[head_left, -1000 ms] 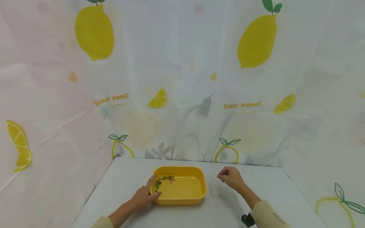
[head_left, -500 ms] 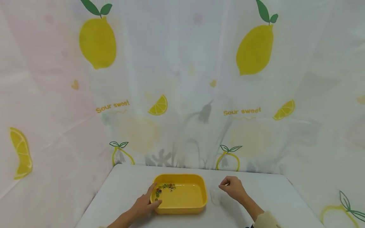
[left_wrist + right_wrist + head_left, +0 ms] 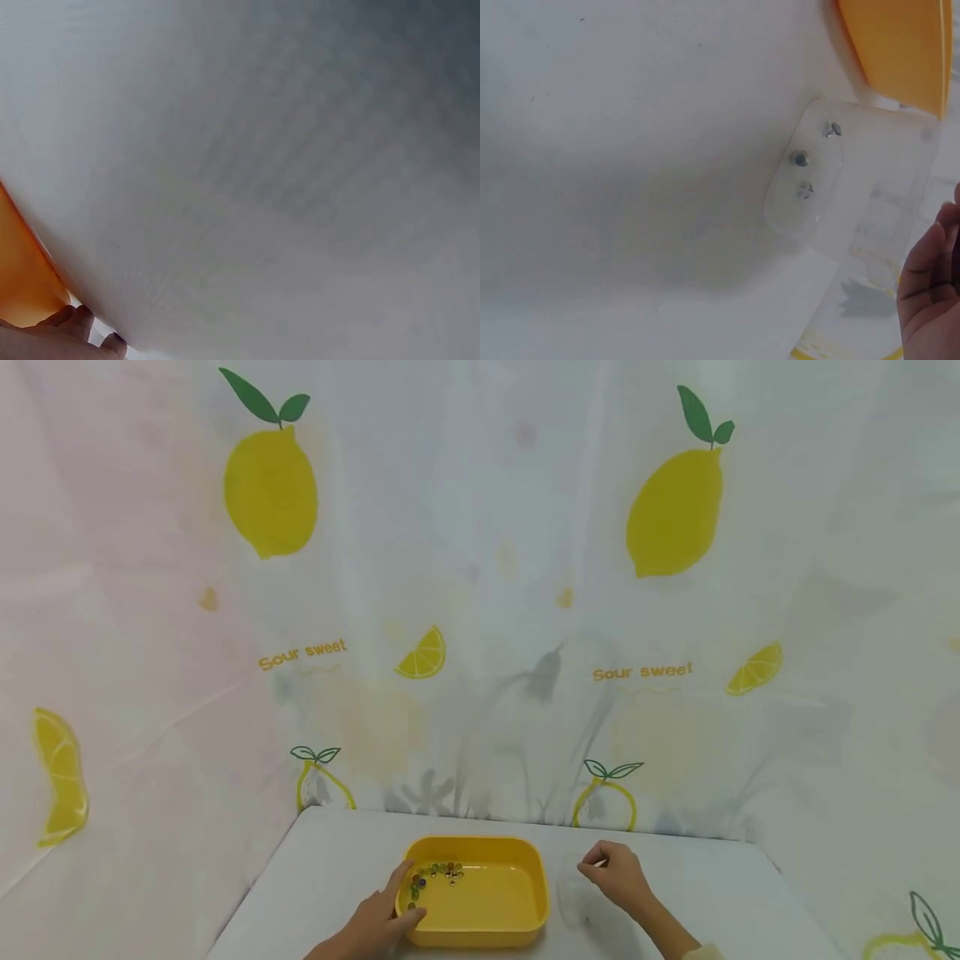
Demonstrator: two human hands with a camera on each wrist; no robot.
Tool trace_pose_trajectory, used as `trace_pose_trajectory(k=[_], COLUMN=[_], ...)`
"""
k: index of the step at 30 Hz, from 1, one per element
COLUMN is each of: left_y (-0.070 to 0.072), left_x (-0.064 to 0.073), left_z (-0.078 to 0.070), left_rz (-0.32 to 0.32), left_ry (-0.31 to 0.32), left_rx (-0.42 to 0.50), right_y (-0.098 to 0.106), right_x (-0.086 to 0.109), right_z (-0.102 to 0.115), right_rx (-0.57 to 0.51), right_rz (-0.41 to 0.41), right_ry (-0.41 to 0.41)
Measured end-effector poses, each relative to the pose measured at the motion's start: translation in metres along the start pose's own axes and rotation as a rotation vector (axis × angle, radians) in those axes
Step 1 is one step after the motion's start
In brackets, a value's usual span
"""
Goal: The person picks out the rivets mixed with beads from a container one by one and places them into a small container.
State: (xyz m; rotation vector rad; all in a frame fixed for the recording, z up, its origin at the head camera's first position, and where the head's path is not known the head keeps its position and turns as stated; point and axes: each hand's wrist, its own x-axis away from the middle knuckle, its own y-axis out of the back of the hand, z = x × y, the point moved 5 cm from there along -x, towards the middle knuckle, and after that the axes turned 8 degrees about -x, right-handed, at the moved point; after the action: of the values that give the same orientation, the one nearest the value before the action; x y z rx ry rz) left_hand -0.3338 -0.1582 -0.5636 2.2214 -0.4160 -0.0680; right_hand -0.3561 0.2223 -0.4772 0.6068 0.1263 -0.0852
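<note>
My left hand (image 3: 375,917) holds the left side of a yellow basin (image 3: 480,938), its thumb at the near-left rim. Several coloured glass marbles (image 3: 417,883) line the basin's left and far-left inside. Small shiny pieces (image 3: 453,877) lie beside them. To the right of the basin stands a clear plastic container (image 3: 870,180), faint in the head view. Three small shiny pieces (image 3: 799,158) lie at its bottom. Above the container my right hand (image 3: 621,878) has thumb and fingers curled together; I see nothing between the fingertips.
The white table (image 3: 345,843) carries the basin and container. Behind it hangs a pale curtain (image 3: 487,568) printed with lemons, closing in the back and both sides.
The whole scene has shifted down in the head view as the head tilts up. Both hands keep nearly the same place by the basin and container.
</note>
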Motion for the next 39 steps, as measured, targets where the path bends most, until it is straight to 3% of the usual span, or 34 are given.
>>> trace_pose_trajectory(k=[2, 8, 13, 23, 30, 35, 39], left_y=[-0.004, -0.005, -0.002, 0.0, 0.002, 0.004, 0.005], left_x=[0.003, 0.005, 0.005, 0.003, 0.004, 0.006, 0.006], left_z=[0.0, -0.001, -0.003, -0.003, -0.004, -0.007, -0.006], left_rz=[0.018, -0.012, -0.025, -0.05, -0.063, -0.064, -0.077], left_ry=[0.001, -0.004, -0.01, 0.046, 0.004, 0.012, 0.037], left_rx=[0.009, -0.023, -0.041, -0.075, -0.082, -0.081, -0.078], right_y=[0.0, 0.0, 0.003, 0.012, 0.016, 0.017, 0.018], right_x=[0.004, 0.008, 0.007, 0.002, 0.003, 0.007, 0.009], right_z=[-0.004, -0.006, -0.005, -0.004, -0.007, -0.006, -0.003], right_rx=[-0.006, -0.01, 0.008, 0.013, 0.006, -0.025, -0.004], right_rz=[-0.004, -0.001, -0.003, 0.003, 0.006, 0.02, 0.019], right_ry=[-0.015, 0.008, 0.01, 0.032, 0.011, -0.021, 0.004])
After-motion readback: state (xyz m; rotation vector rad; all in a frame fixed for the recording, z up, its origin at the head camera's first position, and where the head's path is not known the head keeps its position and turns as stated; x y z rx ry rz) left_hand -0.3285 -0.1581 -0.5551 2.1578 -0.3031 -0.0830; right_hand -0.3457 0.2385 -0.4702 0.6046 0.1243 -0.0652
